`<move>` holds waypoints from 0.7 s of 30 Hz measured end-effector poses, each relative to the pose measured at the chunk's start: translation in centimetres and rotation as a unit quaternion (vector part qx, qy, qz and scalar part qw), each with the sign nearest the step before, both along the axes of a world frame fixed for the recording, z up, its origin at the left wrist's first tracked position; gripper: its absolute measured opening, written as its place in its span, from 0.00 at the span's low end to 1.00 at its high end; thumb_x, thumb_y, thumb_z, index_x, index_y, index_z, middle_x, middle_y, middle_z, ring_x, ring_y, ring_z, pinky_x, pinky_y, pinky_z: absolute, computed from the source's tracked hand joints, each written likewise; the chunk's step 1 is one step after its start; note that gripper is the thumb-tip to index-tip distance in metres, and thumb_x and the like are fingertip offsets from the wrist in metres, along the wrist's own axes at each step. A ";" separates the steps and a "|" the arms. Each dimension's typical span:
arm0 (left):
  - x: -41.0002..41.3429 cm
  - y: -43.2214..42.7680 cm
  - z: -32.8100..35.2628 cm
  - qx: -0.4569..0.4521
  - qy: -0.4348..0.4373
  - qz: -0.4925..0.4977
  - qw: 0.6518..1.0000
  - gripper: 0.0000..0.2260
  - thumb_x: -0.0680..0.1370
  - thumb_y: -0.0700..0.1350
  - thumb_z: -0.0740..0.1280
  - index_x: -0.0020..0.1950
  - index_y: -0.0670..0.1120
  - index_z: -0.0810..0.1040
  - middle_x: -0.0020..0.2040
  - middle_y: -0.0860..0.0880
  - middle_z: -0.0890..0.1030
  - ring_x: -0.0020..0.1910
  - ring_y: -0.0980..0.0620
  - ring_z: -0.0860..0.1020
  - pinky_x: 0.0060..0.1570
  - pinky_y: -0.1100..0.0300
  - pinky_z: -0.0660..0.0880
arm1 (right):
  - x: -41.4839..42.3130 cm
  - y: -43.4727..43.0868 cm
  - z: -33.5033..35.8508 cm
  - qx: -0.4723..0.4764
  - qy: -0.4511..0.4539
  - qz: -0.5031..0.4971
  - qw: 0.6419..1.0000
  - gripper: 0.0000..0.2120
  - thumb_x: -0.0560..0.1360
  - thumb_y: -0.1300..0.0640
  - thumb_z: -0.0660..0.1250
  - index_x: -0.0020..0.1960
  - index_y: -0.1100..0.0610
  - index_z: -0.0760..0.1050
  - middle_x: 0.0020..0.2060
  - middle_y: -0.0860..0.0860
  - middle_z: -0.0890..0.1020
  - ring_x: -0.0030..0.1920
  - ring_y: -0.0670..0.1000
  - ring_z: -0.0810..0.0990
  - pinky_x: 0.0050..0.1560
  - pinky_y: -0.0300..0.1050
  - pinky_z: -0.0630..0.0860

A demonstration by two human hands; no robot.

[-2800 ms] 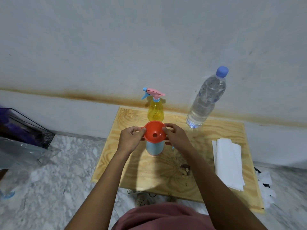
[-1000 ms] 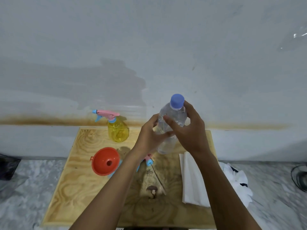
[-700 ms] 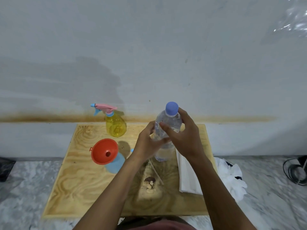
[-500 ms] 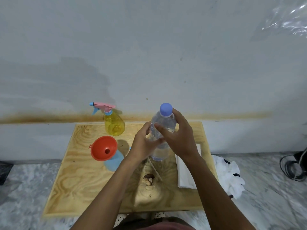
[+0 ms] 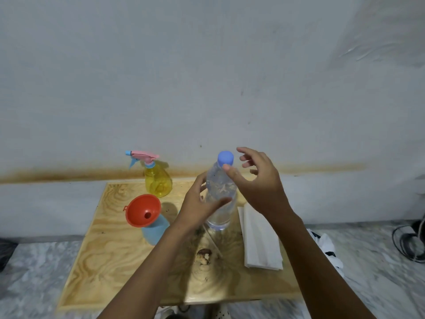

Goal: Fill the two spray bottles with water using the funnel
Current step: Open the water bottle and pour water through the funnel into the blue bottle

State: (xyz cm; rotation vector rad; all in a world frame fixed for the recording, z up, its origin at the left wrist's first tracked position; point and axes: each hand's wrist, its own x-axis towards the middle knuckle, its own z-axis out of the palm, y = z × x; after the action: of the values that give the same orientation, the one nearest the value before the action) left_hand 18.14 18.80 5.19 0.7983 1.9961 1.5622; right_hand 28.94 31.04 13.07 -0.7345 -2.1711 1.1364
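Right hand (image 5: 259,187) has been loosened from the water bottle (image 5: 220,192) since the previous frame.

The bottle is held upright over the wooden board (image 5: 103,261), gripped round its middle by the left hand (image 5: 200,208). The right hand's fingers are spread beside the blue cap (image 5: 225,157), with only the thumb at the neck. The orange funnel (image 5: 142,210) is seated in the blue spray bottle (image 5: 156,230), left of the hands. The yellow spray bottle (image 5: 158,183) is noted behind it.

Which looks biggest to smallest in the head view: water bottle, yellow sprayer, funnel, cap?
1. water bottle, tallest.
2. yellow sprayer.
3. funnel, close to the sprayer's size and nearer the camera, so those two are unsure.
4. cap, clearly smallest.
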 end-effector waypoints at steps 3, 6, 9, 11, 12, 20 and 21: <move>0.4 0.3 2.0 0.036 0.040 -0.001 0.999 0.33 0.67 0.57 0.79 0.69 0.60 0.69 0.65 0.62 0.76 0.65 0.60 0.75 0.61 0.61 0.73 | -0.5 0.0 1.8 0.057 -0.036 -0.005 0.998 0.22 0.71 0.38 0.70 0.63 0.43 0.74 0.43 0.42 0.74 0.41 0.44 0.74 0.43 0.43 0.75; 0.4 1.2 3.6 0.076 0.069 0.020 0.995 0.27 0.70 0.51 0.77 0.68 0.55 0.73 0.63 0.61 0.78 0.63 0.58 0.77 0.61 0.57 0.76 | -1.5 -0.1 3.0 0.103 -0.105 0.015 0.989 0.22 0.72 0.35 0.68 0.60 0.45 0.75 0.40 0.43 0.75 0.39 0.44 0.74 0.40 0.41 0.73; 0.3 1.7 4.0 0.079 0.069 0.031 0.994 0.20 0.74 0.48 0.74 0.65 0.54 0.78 0.56 0.56 0.83 0.57 0.56 0.80 0.59 0.52 0.78 | -1.9 0.0 3.4 0.126 -0.120 0.026 0.984 0.20 0.73 0.38 0.69 0.57 0.50 0.77 0.41 0.44 0.76 0.39 0.44 0.75 0.39 0.40 0.73; 0.3 1.6 3.9 0.082 0.067 0.030 0.994 0.20 0.74 0.48 0.75 0.65 0.54 0.78 0.56 0.56 0.83 0.57 0.57 0.80 0.57 0.54 0.79 | -1.9 0.2 3.6 0.126 -0.117 0.033 0.984 0.18 0.73 0.40 0.70 0.55 0.51 0.78 0.42 0.44 0.76 0.37 0.42 0.74 0.37 0.36 0.69; 0.3 1.5 3.9 0.087 0.065 0.031 0.994 0.19 0.73 0.48 0.75 0.64 0.54 0.78 0.56 0.56 0.83 0.58 0.57 0.80 0.57 0.57 0.79 | -1.9 0.4 3.8 0.119 -0.119 0.036 0.985 0.18 0.73 0.40 0.71 0.55 0.52 0.78 0.43 0.44 0.76 0.37 0.40 0.73 0.36 0.35 0.67; 0.6 1.6 3.7 0.108 0.035 0.036 0.993 0.16 0.73 0.45 0.76 0.60 0.52 0.80 0.53 0.56 0.84 0.54 0.57 0.81 0.52 0.61 0.78 | -2.2 0.3 4.1 0.250 -0.186 0.068 0.948 0.17 0.78 0.43 0.65 0.60 0.53 0.78 0.52 0.49 0.78 0.46 0.48 0.78 0.46 0.39 0.72; 0.6 1.6 3.7 0.109 0.032 0.033 0.993 0.16 0.73 0.45 0.76 0.60 0.51 0.80 0.53 0.55 0.84 0.53 0.57 0.81 0.50 0.63 0.77 | -2.1 0.5 4.2 0.259 -0.187 0.087 0.944 0.16 0.79 0.44 0.64 0.61 0.53 0.77 0.52 0.49 0.78 0.47 0.49 0.78 0.47 0.39 0.72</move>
State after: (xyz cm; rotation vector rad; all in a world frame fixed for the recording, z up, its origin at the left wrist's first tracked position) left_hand 18.75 20.44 8.93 0.8825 1.9373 1.8380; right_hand 26.81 31.53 17.25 -0.5555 -2.7387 0.4726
